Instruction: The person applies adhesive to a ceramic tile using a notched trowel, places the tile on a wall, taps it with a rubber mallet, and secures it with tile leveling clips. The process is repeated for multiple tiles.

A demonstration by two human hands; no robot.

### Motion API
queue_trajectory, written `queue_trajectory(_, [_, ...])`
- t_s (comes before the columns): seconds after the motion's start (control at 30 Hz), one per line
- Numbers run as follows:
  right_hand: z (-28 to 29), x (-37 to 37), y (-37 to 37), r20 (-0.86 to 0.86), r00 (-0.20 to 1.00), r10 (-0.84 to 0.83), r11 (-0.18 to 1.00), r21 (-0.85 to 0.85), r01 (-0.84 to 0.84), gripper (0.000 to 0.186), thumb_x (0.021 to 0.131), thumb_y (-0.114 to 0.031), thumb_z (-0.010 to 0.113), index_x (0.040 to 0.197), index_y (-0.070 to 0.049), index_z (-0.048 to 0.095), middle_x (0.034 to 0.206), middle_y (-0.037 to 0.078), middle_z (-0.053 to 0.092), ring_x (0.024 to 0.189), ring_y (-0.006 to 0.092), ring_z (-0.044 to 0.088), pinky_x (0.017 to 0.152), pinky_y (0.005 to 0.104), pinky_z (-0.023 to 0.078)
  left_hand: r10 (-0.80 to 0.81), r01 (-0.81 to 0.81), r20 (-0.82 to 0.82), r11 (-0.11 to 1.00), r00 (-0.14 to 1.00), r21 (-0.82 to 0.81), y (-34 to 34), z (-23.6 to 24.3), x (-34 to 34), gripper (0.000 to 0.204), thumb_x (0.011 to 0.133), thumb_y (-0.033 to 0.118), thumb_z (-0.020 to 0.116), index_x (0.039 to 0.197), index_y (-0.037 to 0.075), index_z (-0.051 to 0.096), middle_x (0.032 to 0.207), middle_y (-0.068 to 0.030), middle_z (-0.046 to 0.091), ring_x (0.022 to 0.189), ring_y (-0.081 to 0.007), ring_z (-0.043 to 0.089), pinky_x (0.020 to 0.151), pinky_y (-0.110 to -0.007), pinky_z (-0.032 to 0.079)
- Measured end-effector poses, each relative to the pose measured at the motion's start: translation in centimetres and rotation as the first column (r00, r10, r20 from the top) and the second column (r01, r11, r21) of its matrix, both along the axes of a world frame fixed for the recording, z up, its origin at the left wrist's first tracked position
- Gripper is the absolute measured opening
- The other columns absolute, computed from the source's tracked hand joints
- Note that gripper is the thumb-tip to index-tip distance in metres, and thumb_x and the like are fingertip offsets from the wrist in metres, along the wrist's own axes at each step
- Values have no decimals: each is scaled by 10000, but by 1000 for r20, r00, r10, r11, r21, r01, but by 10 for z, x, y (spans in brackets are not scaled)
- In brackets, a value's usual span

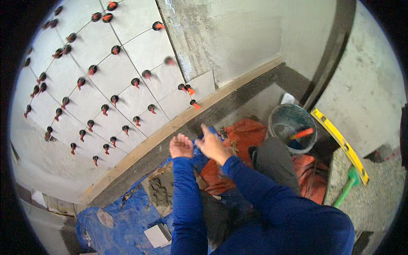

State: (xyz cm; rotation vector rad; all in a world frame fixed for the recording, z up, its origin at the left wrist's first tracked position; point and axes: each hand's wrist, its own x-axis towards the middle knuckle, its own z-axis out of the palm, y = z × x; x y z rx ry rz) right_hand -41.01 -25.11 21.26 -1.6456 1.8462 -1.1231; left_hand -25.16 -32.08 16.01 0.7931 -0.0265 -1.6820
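In front of the lower wall, my left hand [182, 146] is held palm up with its fingers loosely bent and nothing in it. Beside it my right hand [213, 147] reaches out, slightly blurred, its index finger stretched and thumb apart; I see nothing in its grasp. Both hands are in the air, close together but apart. Beyond them rise white wall tiles [144, 46] with several black-and-red tile levelling clips [114, 100] along the joints. A narrow cut tile [204, 87] closes the lower right of the tiling.
A wooden batten [131, 158] runs under the tiles. At right stand a bucket [278, 123] with an orange-handled tool [302, 133], a yellow spirit level [335, 135] and a green-handled tool [346, 192]. A mortar-covered board [159, 189], blue tarp [123, 229] and orange sheeting [214, 173] lie below.
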Motion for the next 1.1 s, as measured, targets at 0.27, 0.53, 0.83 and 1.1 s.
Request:
queue_trajectory(0.27, [-17, 46, 105, -51, 947, 316, 948, 65, -313, 812, 847, -250, 760, 1533, -26, 387, 994, 312, 712, 953, 500, 682, 864, 565, 539, 322, -322, -46, 947, 946, 13, 49, 20, 73, 299, 939, 398, 614, 1050, 128, 680, 941, 23, 689, 804, -174, 629, 737, -373, 537])
queue_trajectory(0.53, [9, 34, 134, -32, 951, 308, 951, 39, -307, 771, 850, -222, 761, 1512, -19, 421, 978, 255, 728, 956, 463, 685, 846, 547, 539, 322, -329, -129, 944, 938, -38, 96, 33, 85, 336, 903, 396, 663, 1071, 107, 693, 915, 16, 654, 846, -172, 616, 739, -366, 540])
queue_trajectory(0.83, [3, 24, 151, 49, 948, 314, 949, -9, -314, 731, 852, -240, 758, 1484, -12, 470, 981, 201, 742, 944, 418, 704, 840, 512, 543, 329, -339, -125, 938, 936, -68, 119, 37, 97, 318, 900, 381, 659, 1067, 112, 692, 901, 16, 662, 835, -176, 618, 728, -369, 539])
queue_trajectory(1.1, [11, 11, 161, 102, 939, 327, 945, -40, -325, 660, 845, -237, 768, 1414, 15, 547, 916, 203, 750, 866, 392, 724, 816, 475, 562, 277, -291, -137, 952, 951, -97, 134, 38, 85, 324, 891, 365, 664, 1076, 100, 685, 900, 10, 678, 835, -191, 621, 741, -380, 527])
